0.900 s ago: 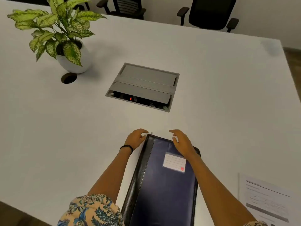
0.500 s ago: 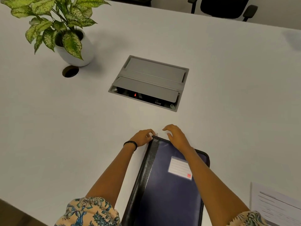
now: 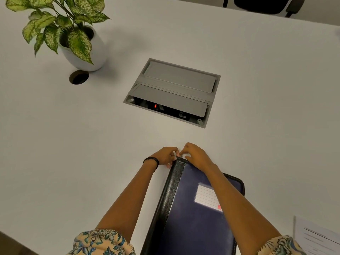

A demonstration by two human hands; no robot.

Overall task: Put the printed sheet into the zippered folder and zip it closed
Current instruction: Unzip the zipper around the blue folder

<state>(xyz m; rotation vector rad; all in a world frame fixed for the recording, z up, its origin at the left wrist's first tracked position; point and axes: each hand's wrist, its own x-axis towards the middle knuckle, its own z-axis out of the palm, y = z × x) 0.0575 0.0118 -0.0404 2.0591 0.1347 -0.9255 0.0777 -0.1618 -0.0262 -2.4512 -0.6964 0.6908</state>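
- Zippered folder [image 3: 193, 214] lies closed on surface [image 3: 73, 144], lower centre.
- L hand [image 3: 164, 157] & R hand [image 3: 196, 155]: fingers pinched at folder's top-left corner; exact hold can't tell.
- Printed sheet [image 3: 318, 238] lower right, outside folder.

No text legible anywhere. Label [image 3: 208, 197] on folder [image 3: 193, 218]: ruled lines only, nothing written, small red patch at its lower right corner. Sheet [image 3: 318, 238] at desk [image 3: 73, 144] edge, right: printed lines, too blurred to read. Small dark tag [image 3: 182, 115] inside power box [image 3: 173, 92]: marks present, unreadable. A red light [image 3: 155, 106] glows beside it.
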